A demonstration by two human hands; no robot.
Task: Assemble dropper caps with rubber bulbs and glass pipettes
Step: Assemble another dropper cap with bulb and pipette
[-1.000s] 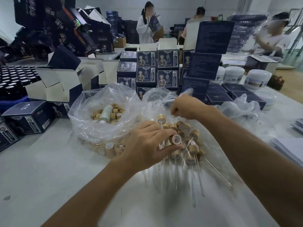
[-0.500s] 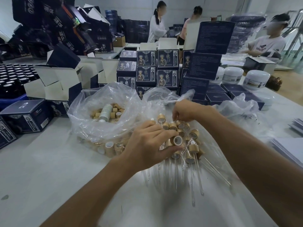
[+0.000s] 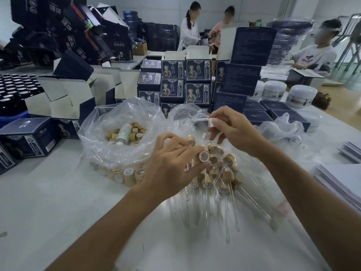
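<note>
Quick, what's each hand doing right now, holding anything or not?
Left hand: holds a bamboo cap in its fingertips.
Right hand: pinches a small white rubber bulb.

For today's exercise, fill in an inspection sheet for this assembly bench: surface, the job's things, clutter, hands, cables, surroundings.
Surface: pale table, lit brightly near the pipettes.
Job's things: open clear bag of wooden caps; pile of capped glass pipettes on plastic sheet; white rubber bulb.
Clutter: dark printed boxes stacked behind; white jars; paper stacks at right; tray of dark bottles at left.
Hands: left hand holds a wooden cap over the pile; right hand pinches the bulb above it.
Cables: nothing seen.
Surroundings: three other people working at tables behind.
</note>
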